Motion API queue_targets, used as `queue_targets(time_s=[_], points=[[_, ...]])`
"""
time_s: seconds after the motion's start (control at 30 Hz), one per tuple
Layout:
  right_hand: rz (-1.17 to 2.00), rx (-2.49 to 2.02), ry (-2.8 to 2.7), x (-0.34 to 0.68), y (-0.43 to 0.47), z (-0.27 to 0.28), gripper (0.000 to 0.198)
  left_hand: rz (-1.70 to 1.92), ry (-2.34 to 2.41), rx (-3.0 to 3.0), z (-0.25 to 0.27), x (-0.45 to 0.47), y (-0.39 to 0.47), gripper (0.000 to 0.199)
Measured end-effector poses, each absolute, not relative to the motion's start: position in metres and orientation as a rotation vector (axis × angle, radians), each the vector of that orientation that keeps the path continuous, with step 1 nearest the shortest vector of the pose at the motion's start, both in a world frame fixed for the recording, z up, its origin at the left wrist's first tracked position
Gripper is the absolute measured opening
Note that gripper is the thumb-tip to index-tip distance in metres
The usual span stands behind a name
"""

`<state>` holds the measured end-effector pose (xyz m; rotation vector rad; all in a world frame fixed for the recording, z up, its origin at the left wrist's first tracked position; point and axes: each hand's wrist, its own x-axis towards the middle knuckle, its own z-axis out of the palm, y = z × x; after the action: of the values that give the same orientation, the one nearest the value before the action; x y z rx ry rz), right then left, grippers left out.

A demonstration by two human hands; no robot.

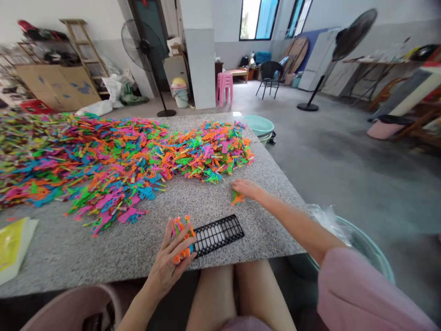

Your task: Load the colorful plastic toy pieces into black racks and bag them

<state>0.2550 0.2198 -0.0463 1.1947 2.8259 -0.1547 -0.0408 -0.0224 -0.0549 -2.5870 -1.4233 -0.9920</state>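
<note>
"Where's the left hand?"

"Nearest: the left hand [168, 259] has its fingers curved around a cluster of toys [182, 255] at one end of the black rack [218, 233]. The rest of the rack reaches out to the right of that hand, its lattice showing."

"So how far along is it?"

"Early, I'd judge: toys gathered at that one end, and plenty loose on the bench [138, 257]."

"And the right hand?"

"The right hand [247, 187] is past the rack, with a green-and-orange bunch [237, 197] just on the near side of its fingers. It's blurred; I can't tell whether it grips them."

"What's left?"

"The big heap [206, 151], beyond both hands, spreading away leftward. Past it, beyond the right hand, there's a pale basin [258, 123]."
</note>
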Motion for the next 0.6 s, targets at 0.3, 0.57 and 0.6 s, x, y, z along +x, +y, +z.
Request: queue_targets(time_s=[0.3,0.57,0.6], points=[[-1.712,1.732,2.696,0.199,0.074,-0.087,0.008,-1.038,-1.519,-2.593,-0.051,-0.034,-0.025,0.026],[-1.256,1.616,2.774,0.141,0.020,-0.085,0.003,-1.001,-1.579,-2.597,-0.054,-0.034,-0.028,0.036],[-1.192,1.571,2.813,0.141,0.022,-0.082,0.007,-1.004,-1.588,-2.593,-0.054,-0.034,-0.028,0.039]])
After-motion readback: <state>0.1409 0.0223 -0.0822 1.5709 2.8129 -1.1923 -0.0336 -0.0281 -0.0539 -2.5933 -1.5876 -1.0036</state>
